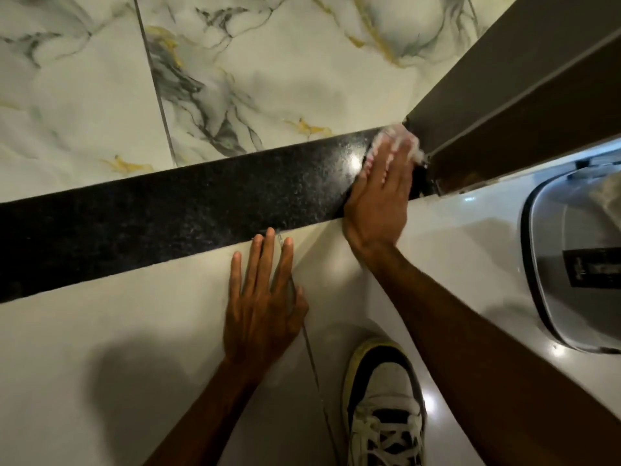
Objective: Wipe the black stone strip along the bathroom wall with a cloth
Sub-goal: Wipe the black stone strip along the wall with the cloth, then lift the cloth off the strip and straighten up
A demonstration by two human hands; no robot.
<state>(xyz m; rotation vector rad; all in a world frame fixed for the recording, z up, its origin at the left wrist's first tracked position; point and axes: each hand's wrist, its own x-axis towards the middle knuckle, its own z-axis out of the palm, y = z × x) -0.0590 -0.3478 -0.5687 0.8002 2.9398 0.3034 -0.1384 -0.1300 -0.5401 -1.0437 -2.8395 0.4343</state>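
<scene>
The right hand (376, 200) lies flat, fingers straight and close together, pressing a white cloth (393, 141) against the far right end of the black stone strip (174, 210); it pins the cloth under the palm and fingers instead of clutching it, and only a pale, blurred fringe of the cloth shows past the fingertips, so how it is folded cannot be told. The cloth sits right where the strip meets the corner of a dark brown door frame (514, 95), touching or just beside that corner. The heel of the right hand hangs over the strip's near edge onto the plain white tile (117, 331). The left hand (265, 304) is spread open and empty, palm down on that white tile, its fingertips reaching the strip's near edge and its fingers straddling a thin grout line (311, 351). The strip itself is speckled and glossy, with a bright glint of light near the cloth, and it runs in a band from the left edge of the view to the door frame. Beyond it lies marble-patterned tile (252, 68) veined in grey and gold. Between the two forearms, a white and black laced sneaker (383, 405) stands on the white tile. At the right edge sits a rounded, glossy grey object (571, 264), possibly a lid.
</scene>
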